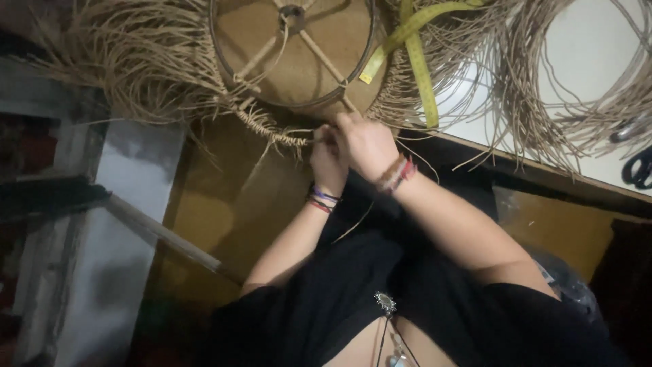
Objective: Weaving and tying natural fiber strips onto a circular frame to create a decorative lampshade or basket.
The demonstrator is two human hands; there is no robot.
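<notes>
A round wicker frame (292, 54) with a dark metal ring and wooden spokes lies on its side, with loose tan rattan strands (142, 68) fanning out around it. A braided rim section (272, 129) runs along its lower edge. My left hand (327, 158) and my right hand (367, 143) meet at the end of that braid, both pinching rattan strands. Bead bracelets sit on both wrists.
A yellow measuring tape (418, 61) drapes over the frame. More rattan coils (564, 88) lie on a white tabletop (591, 61) at the right, with dark scissors handles (638, 166) at its edge. A wooden stick (163, 234) leans at the left over a brown floor.
</notes>
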